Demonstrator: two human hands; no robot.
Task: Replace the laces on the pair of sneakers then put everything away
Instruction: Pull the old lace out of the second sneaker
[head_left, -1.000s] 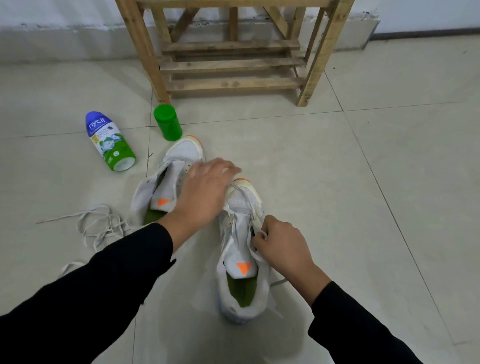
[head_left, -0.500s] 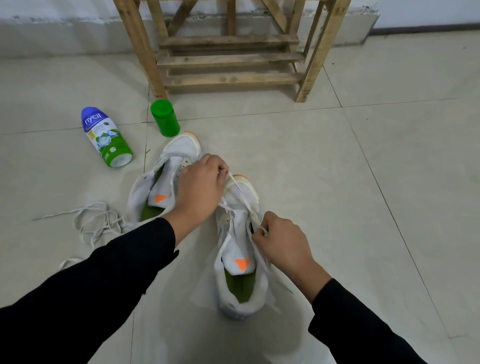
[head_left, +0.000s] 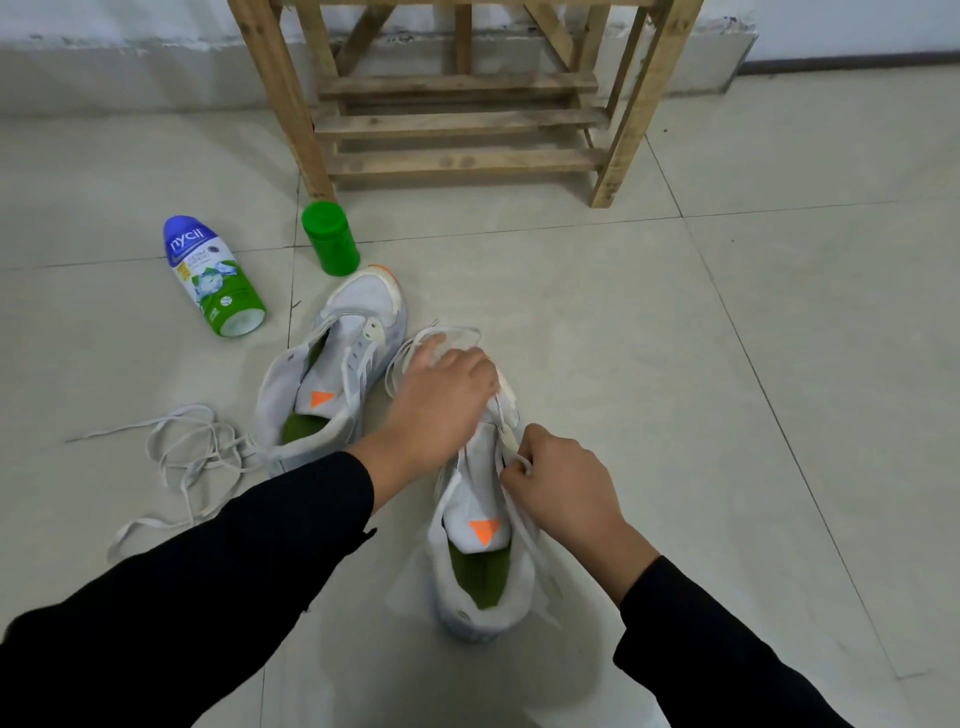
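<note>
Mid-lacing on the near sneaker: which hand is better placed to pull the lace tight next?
Right, probably. The right hand pinches the lace at the eyelets of the near sneaker, so it can pull straight away; the left hand lies over the toe, steadying it.
</note>
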